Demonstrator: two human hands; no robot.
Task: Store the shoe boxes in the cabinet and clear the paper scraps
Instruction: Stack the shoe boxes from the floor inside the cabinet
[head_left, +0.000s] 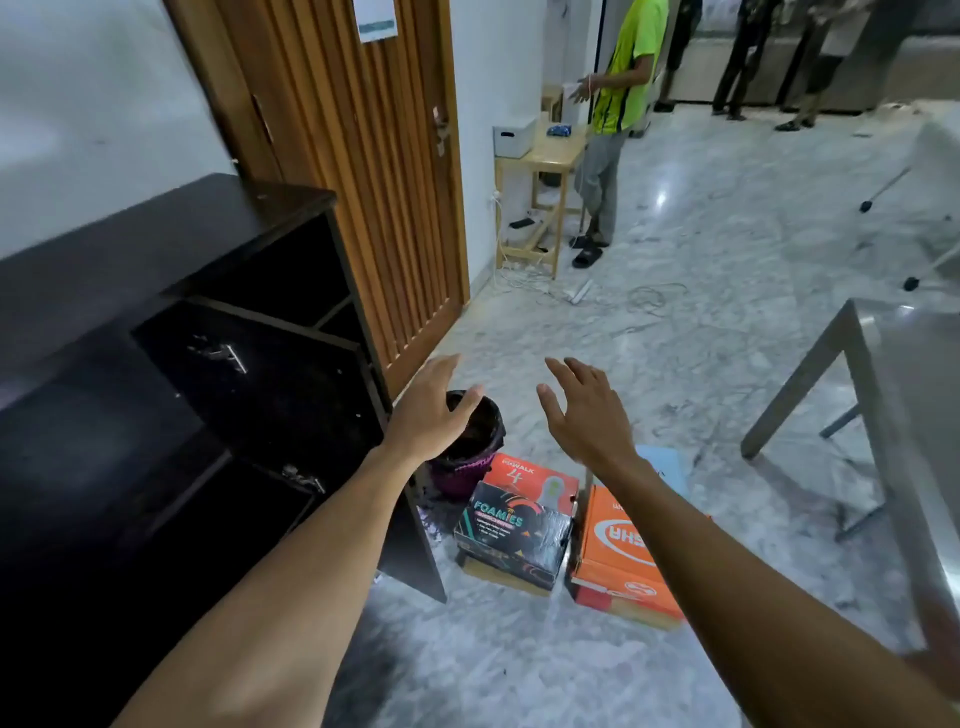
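Both hands' grip wide and empty above closed shoe boxes (514, 530) beside the dark-lined bin (470, 447).

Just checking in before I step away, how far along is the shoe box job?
Done: only the cabinet door stands open. In hand: nothing; left hand and right hand hover empty. Left: the black box and orange box sit on the floor beside the bin.

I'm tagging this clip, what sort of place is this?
Probably an indoor hall or office common area: polished marble floor, slatted wooden door, a dark cabinet standing open, shoe boxes beside it.
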